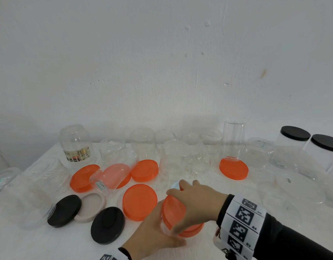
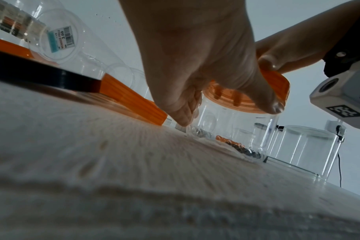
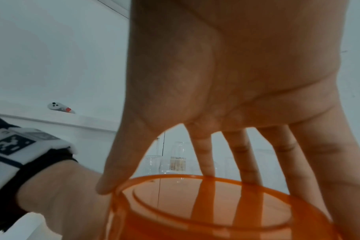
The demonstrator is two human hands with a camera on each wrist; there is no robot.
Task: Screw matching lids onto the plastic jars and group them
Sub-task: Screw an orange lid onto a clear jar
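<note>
Right hand [image 1: 197, 199] is spread over the orange lid [image 1: 174, 209], fingers and thumb curled down around its rim, while the clear jar [image 2: 232, 129] underneath is gripped around its side by the left hand [image 1: 154, 229]. The jar is stood on the white table [image 1: 227, 188] at the near edge, just right of a loose orange lid [image 1: 139, 202] lying flat, and that loose lid is taken as the reference for everything else. From the left wrist view the held lid looks seated over the jar's mouth, though whether the threads are caught can't be told. So the screwing-on step looks to be in hand, probably early in the twist. Left of the loose lid, two black lids [image 1: 107, 225] and a beige lid [image 1: 91, 206] are lying flat; behind it a jar is tipped on its side over more orange lids, with lots of open clear jars further back. Far to the right and back, two jars with black lids [image 1: 310, 136] are already capped and stood together. Next, a firm clockwise turn is probably needed with the jar held steady, then the capped jar gets grouped, likely with its own kind.
</note>
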